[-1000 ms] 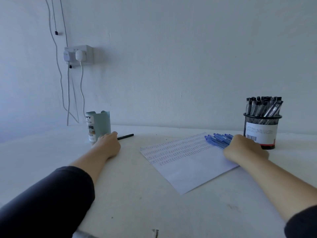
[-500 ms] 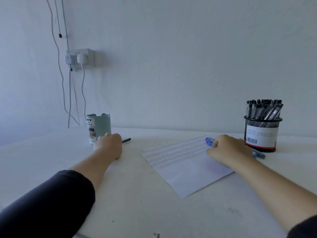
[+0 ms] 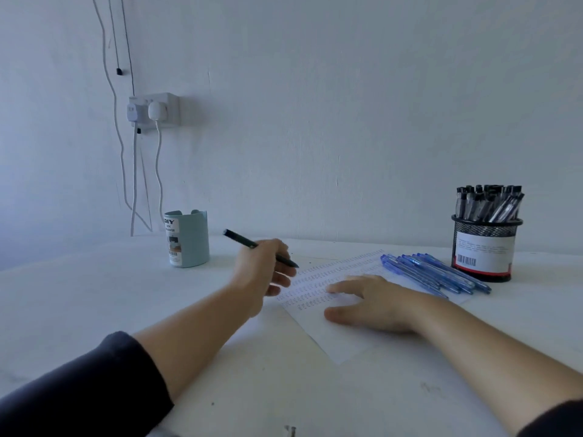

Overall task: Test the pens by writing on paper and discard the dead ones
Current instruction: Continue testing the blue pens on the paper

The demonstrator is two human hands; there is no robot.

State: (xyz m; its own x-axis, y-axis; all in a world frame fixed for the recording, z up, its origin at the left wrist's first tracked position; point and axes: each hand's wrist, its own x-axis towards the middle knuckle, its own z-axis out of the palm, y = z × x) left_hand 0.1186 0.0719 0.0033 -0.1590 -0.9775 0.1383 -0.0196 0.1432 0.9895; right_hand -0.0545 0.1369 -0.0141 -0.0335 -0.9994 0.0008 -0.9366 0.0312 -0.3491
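Head view: at a white desk (image 3: 94, 310), the left hand (image 3: 263, 272) pinches a black pen (image 3: 252, 246), its tip above the paper's (image 3: 318, 323) left edge. The right hand (image 3: 372, 302) lies flat on the sheet, fingers spread. Blue pens (image 3: 435, 272) lie on its far corner beside a mesh cup (image 3: 485, 250) of black pens; a pale blue cup (image 3: 187, 239) stands left, below a wall socket (image 3: 154, 108)

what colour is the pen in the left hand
Black; the pen held in the left hand shows clearly in the head view.
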